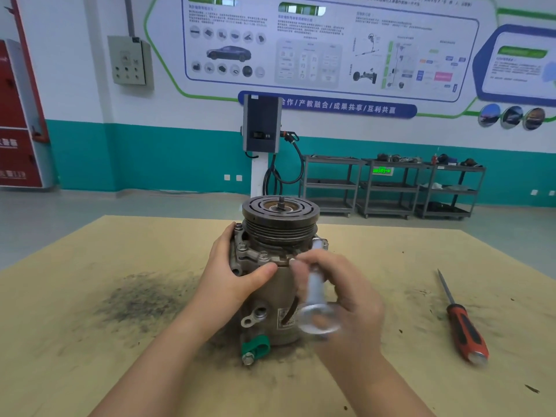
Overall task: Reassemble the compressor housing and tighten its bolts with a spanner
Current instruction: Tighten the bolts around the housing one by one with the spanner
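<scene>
A metal compressor [270, 296] stands upright on the tan table [90, 296], with its dark grooved pulley [281, 216] on top. Bolts sit in the housing flange [252, 255] below the pulley. My left hand [237, 275] grips the left side of the housing, thumb across the front. My right hand [346, 299] holds a silvery spanner [316, 284], motion-blurred, its upper end at the flange on the right and its ring end near me. A green clamp [255, 347] sits at the compressor's base.
A red-and-black screwdriver [463, 326] lies on the table to the right. Dark grime [138, 299] is spread over the table to the left. Beyond the table stand a charging post [261, 136] and grey shelf carts [391, 188] along the wall.
</scene>
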